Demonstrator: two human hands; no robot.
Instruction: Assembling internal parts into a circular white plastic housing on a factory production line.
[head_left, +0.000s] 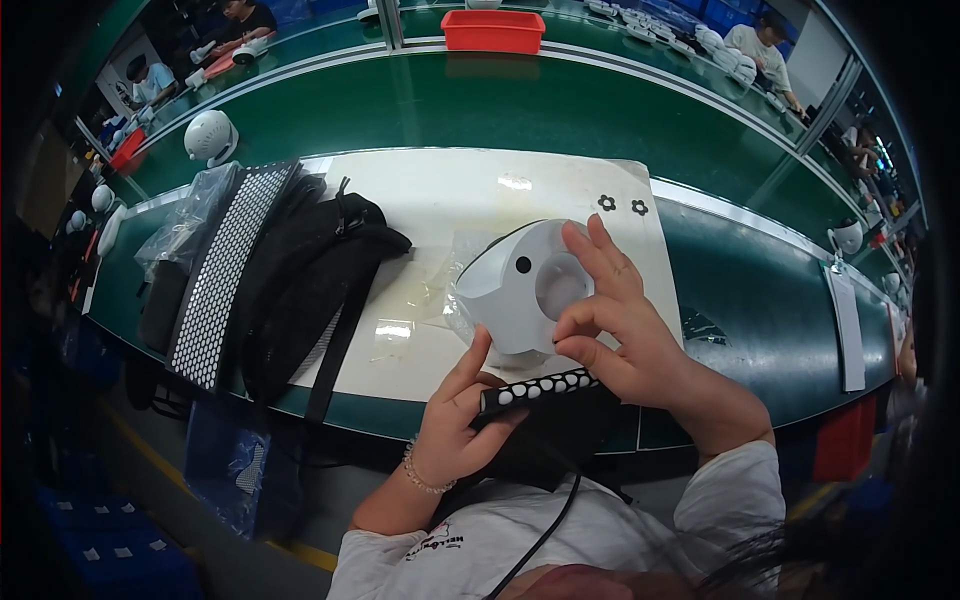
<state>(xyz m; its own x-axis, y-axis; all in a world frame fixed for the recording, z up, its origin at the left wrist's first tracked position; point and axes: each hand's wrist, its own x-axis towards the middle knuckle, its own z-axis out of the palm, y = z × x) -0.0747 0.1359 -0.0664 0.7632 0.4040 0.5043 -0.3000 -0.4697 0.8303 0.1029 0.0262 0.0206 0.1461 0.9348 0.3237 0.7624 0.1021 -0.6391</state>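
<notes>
On the white mat (pixel 430 190) lies a white plastic housing (pixel 510 310), just to the left of the right hand (pixel 632 345) (the nearer of the two) and on the far side of the left hand (pixel 462 430). The right hand bends thumb and index finger into a pinch before the housing's near right edge, its other fingers raised; whether the tips close on something tiny cannot be told. The left hand grasps the left end of a white-dotted black strip (pixel 535 391), long axis left to right; a black dot (pixel 523 264) marks the housing.
</notes>
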